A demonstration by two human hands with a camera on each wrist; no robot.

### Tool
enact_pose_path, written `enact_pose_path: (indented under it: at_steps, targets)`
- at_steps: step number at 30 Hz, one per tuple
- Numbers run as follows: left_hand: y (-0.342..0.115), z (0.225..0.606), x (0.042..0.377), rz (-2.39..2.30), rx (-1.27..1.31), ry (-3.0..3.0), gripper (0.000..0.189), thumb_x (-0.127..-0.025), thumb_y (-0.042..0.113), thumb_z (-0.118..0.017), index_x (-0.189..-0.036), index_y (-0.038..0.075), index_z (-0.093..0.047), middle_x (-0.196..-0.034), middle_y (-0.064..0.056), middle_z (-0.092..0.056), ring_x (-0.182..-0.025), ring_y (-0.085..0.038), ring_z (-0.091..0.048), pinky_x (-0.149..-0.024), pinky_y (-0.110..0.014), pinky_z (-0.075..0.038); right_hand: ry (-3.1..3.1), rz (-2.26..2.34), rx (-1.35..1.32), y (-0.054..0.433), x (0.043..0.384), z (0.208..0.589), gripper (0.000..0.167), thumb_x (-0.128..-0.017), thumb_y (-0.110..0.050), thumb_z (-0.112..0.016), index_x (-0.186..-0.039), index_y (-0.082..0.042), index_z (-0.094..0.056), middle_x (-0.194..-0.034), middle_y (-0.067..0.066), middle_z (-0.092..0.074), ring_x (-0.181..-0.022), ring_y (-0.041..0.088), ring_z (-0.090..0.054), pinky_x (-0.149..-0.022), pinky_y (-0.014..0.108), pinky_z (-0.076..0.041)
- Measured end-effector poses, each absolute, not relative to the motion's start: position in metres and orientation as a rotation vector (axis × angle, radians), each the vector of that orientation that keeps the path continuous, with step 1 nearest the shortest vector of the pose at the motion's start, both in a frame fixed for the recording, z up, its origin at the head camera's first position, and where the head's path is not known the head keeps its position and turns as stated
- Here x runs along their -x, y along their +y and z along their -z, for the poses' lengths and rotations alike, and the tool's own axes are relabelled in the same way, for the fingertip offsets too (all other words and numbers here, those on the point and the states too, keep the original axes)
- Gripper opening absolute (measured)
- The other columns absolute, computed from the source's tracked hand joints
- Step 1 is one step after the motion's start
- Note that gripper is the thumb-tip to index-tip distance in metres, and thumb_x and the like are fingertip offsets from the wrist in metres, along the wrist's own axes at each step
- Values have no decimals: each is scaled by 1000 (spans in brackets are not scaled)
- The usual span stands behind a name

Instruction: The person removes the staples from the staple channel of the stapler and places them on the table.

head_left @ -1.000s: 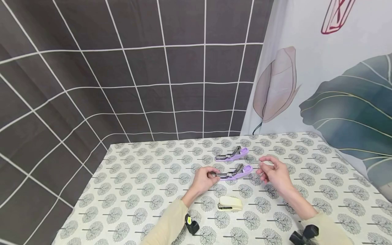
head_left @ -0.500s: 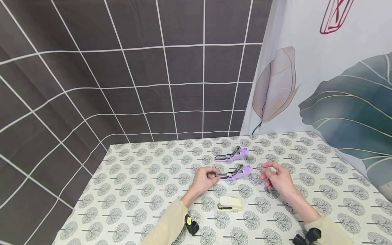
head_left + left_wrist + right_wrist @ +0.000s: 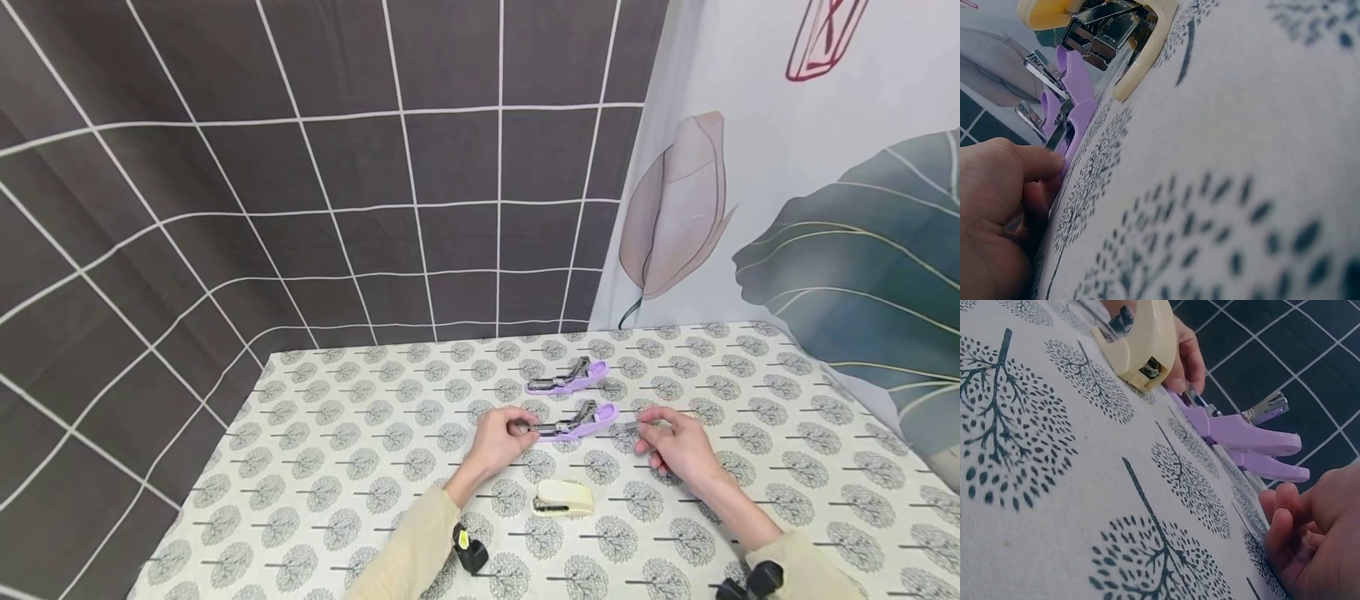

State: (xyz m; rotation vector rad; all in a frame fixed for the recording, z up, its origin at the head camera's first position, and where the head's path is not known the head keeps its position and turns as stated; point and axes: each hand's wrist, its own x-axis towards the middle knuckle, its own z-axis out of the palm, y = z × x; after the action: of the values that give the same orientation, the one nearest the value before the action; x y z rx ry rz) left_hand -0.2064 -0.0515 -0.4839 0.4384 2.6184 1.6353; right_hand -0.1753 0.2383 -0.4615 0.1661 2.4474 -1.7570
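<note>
Two purple staplers lie opened on the cloth, one behind the other. My left hand [image 3: 501, 438] pinches the front end of the nearer stapler [image 3: 588, 423], whose metal top is raised over its staple channel. The farther stapler [image 3: 587, 380] lies untouched behind it. To the right of the nearer stapler, my right hand [image 3: 678, 446] pinches a thin grey strip [image 3: 631, 426], which looks like a row of staples, between thumb and forefinger. The strip points at the stapler's rear and is apart from it. In the right wrist view the strip is hidden behind the fingers [image 3: 1282, 534].
A cream stapler [image 3: 564, 498] sits closer to me, between the forearms. Tree-patterned cloth [image 3: 337, 492] covers the table. A dark gridded curtain [image 3: 450, 167] hangs behind it, and a pale leaf-printed one [image 3: 682, 50] at the right.
My right hand has dropped a little towards the level of the nearer stapler, and the strip, hard to see half a second ago, shows again. My left hand has stayed in place.
</note>
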Motion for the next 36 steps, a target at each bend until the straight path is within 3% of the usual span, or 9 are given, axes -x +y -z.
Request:
enact_pose_path:
  at_steps: [36]
  targets:
    - [-52,482,205,-1633,-412,2610,21,-79,0,-79,-98,5,-75,-71,6,-60,-61,-5,-52,-59,-21,-46,2550,1572,-165,234,173,462,23,-97,0,-56,-118,9,-55,-70,8,-67,-50,15,-55,-42,28,-48]
